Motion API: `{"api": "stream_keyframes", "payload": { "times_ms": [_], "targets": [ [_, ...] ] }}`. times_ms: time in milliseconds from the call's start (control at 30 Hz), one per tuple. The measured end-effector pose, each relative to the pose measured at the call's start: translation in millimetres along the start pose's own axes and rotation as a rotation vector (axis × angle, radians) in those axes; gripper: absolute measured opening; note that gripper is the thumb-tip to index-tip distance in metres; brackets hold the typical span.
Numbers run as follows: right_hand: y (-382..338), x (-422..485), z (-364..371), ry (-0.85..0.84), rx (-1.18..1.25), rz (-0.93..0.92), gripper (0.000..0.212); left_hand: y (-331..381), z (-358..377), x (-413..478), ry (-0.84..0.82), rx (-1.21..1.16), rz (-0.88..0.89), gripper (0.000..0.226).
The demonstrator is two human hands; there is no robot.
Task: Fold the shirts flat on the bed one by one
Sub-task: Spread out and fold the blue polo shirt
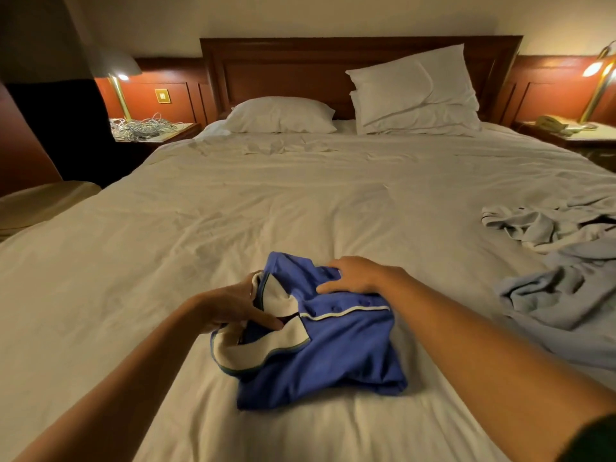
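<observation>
Left hand pinches white collar of blue shirt, fingers curled round it. Right hand lies flat, fingers spread, pressing shirt's far edge.

Bed: rumpled white sheet, carries everything.

Pale grey shirts: loose heap at right side, well apart from hands, unfolded. Count unsure.

Blue shirt: centre, near foot of bed, bunched into rough packet, edges uneven, button placket up.

Judgement: blue shirt's fold partway, wants squaring. No finished folded shirt in view. Grey heap left to do.
</observation>
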State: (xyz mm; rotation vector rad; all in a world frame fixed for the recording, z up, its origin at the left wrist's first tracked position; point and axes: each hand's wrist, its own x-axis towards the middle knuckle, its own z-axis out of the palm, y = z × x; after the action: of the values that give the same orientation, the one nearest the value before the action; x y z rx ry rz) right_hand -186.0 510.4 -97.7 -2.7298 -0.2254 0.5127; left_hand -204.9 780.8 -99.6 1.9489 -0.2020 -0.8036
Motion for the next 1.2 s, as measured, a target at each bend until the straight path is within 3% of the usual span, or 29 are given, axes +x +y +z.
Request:
{"api": "stream_keyframes", "payload": {
  "times_ms": [100, 200, 300, 400, 467, 500, 567, 600, 667, 733, 800, 900, 1100, 1200],
  "targets": [
    [-4, -5, -21, -0.041, 0.067, -0.038, 0.046, 10, -5, -10, 0.009, -0.028, 0.100, 0.089],
    [-5, -37, -61, 0.108, 0.206, -0.116, 0.047, 48, -23, -30, -0.065, 0.018, 0.225, 0.067],
    [0, -100, -90, 0.183, 0.499, -0.211, 0.056, 114, -47, -39, -0.113, 0.205, 0.263, 0.041],
    [9, -136, -80, 0.234, 0.633, -0.211, 0.036, 172, -51, -23, -0.098, 0.446, 0.203, 0.034],
    [21, -134, -49, 0.381, 0.663, -0.058, 0.027, 188, -36, 2, 0.084, 0.654, 0.166, 0.047],
    [29, -132, -28, 0.442, 0.684, 0.042, 0.027, 184, -24, 16, 0.178, 0.775, 0.150, 0.066],
    [45, -131, 17, 0.502, 0.707, 0.213, 0.037, 154, 1, 38, 0.291, 0.944, 0.107, 0.094],
    [52, -135, 39, 0.540, 0.708, 0.271, 0.044, 130, 14, 41, 0.329, 0.945, 0.098, 0.095],
    [63, -148, 78, 0.687, 0.747, 0.334, 0.041, 74, 40, 32, 0.406, 0.754, 0.101, 0.082],
    [63, -162, 101, 0.844, 0.795, 0.309, 0.026, 18, 65, 6, 0.539, 0.503, 0.120, 0.060],
    [58, -169, 108, 0.916, 0.801, 0.263, 0.018, -22, 89, -29, 0.681, 0.269, 0.087, 0.053],
    [52, -174, 106, 0.892, 0.803, 0.273, 0.014, -42, 111, -69, 0.777, 0.001, 0.096, 0.043],
    [44, -176, 94, 0.745, 0.768, 0.302, 0.035, -25, 128, -84, 0.718, -0.162, 0.198, 0.035],
    [40, -178, 82, 0.770, 0.798, 0.274, 0.028, -16, 125, -88, 0.711, -0.295, 0.280, 0.029]
  ]
}}
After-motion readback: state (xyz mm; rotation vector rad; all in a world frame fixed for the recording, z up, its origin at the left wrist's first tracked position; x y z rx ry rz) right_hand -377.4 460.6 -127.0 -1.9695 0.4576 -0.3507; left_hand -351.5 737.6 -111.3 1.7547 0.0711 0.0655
